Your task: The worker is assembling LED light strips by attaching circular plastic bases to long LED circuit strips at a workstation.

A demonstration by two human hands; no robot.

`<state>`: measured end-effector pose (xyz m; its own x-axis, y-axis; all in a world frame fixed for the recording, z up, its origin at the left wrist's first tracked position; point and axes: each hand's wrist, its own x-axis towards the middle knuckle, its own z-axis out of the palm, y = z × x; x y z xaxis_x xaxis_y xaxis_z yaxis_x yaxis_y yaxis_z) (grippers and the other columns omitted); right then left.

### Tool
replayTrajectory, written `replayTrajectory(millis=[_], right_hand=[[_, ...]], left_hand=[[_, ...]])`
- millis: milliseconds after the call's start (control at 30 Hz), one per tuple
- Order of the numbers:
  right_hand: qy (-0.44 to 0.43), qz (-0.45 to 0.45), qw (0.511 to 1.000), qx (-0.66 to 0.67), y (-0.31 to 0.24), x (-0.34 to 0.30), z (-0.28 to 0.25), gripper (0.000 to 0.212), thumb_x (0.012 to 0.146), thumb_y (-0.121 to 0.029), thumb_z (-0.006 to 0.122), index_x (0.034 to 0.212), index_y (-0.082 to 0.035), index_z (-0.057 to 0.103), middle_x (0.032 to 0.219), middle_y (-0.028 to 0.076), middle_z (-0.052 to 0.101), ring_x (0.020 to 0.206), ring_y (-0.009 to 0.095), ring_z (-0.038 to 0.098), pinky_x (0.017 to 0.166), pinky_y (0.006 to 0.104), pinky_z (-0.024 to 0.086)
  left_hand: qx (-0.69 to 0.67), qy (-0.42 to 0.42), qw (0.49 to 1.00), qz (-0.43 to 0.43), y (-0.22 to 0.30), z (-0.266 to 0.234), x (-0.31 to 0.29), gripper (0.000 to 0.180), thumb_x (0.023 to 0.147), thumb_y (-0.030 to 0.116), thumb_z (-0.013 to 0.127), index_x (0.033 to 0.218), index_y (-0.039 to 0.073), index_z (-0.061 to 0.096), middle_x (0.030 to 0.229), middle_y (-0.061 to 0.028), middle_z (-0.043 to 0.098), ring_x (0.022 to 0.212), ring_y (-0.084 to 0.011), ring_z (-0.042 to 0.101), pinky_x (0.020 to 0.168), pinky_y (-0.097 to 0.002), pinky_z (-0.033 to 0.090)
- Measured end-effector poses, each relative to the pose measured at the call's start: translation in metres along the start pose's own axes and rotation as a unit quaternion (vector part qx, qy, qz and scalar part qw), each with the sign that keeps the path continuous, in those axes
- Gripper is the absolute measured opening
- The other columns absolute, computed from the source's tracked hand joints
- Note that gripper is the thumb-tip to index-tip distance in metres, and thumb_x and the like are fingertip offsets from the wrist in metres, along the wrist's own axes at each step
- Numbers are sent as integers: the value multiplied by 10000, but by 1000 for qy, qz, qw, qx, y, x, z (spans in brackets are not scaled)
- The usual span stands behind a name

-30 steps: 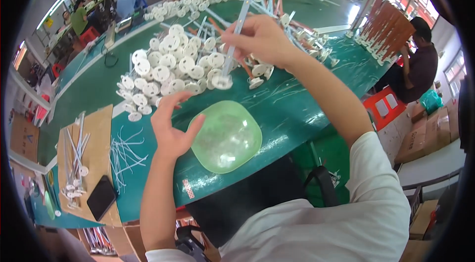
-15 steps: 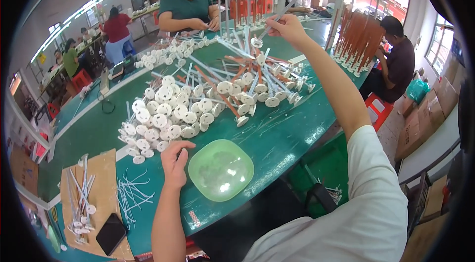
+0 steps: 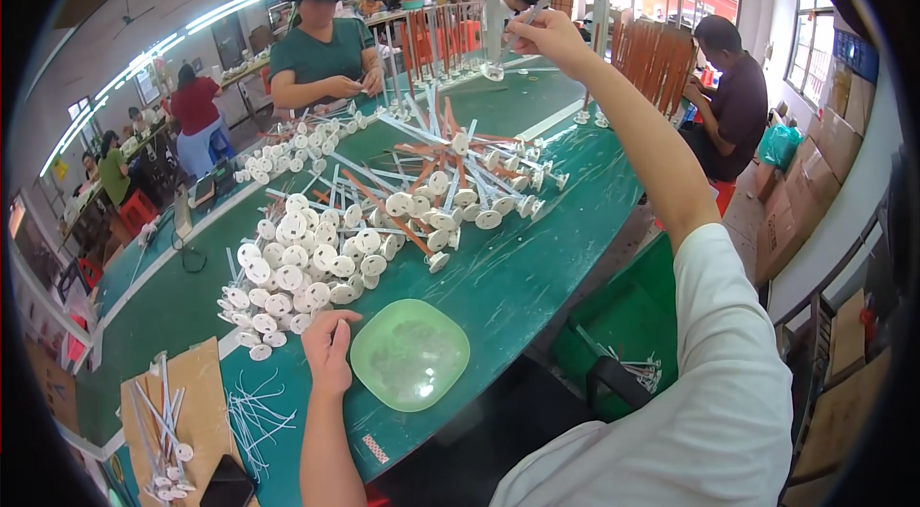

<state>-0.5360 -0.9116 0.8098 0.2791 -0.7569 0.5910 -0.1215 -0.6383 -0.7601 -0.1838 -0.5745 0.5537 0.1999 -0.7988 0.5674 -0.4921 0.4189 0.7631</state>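
The broad green table (image 3: 546,253) spreads under and beyond the pale-green dish (image 3: 410,358). Far beyond the dish and to its left, a person in a dark green top and cap (image 3: 321,57) has both hands close together; far beyond it to the right sits a person in a dark shirt (image 3: 733,90). A dense heap of white discs on strips (image 3: 307,258) lies just beyond the dish and to its left, running into a looser heap of grey and brown strips with disc ends (image 3: 465,186) straight beyond it. Upright brown strips (image 3: 652,61) stand close together, well beyond the dish on its right. A green bin (image 3: 642,287), with more disc-ended pieces inside, is right of the dish, below its level. A cardboard sheet (image 3: 206,380) lies well left of the dish.

The right hand (image 3: 554,37) is up in the air, beyond the dish and to its right, fingers pinched narrow on a pale strip with a white disc (image 3: 492,72), which slants with its disc end lowest. The left hand (image 3: 328,352) is just beside the dish's left rim, loosely curled; whether it touches the dish or encloses anything cannot be told. A black phone (image 3: 227,483), then thin white ties (image 3: 254,419), lie left of the dish; a small red-and-white checked patch (image 3: 375,449) is on its near side.
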Motion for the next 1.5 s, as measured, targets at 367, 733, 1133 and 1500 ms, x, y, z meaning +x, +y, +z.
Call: replayTrajectory(millis=[367, 733, 1133, 1500], right_hand=[[14, -4, 1000, 16, -39, -6, -19, 236, 919, -196, 644, 1054, -4, 663, 883, 67, 696, 709, 96, 659, 664, 237, 580], [65, 28, 997, -28, -11, 39, 70, 243, 886, -196, 667, 977, 26, 707, 887, 113, 711, 754, 154, 697, 670, 264, 570], [140, 1, 986, -92, 53, 91, 194, 241, 657, -292, 778, 824, -120, 760, 709, 50, 707, 707, 194, 694, 704, 320, 544], [30, -59, 971, -229, 100, 110, 255, 226, 659, -253, 727, 849, -133, 750, 772, 87, 703, 762, 257, 689, 749, 347, 542]], left_hand=[[-5, 23, 1000, 8, 2, 5, -2, 297, 915, 232, 535, 852, -21, 678, 755, -122, 640, 699, -211, 577, 654, -324, 427], [24, 7, 1000, 1, 4, 3, -3, 259, 906, 197, 554, 848, -22, 678, 751, -124, 653, 691, -218, 605, 650, -322, 454], [45, -28, 998, -26, 6, -1, 2, 474, 943, 389, 487, 860, -35, 684, 800, -112, 669, 755, -187, 605, 697, -296, 452], [51, -28, 995, -83, 9, -3, 8, 390, 916, 310, 529, 860, -44, 680, 756, -118, 647, 692, -190, 586, 665, -296, 453]])
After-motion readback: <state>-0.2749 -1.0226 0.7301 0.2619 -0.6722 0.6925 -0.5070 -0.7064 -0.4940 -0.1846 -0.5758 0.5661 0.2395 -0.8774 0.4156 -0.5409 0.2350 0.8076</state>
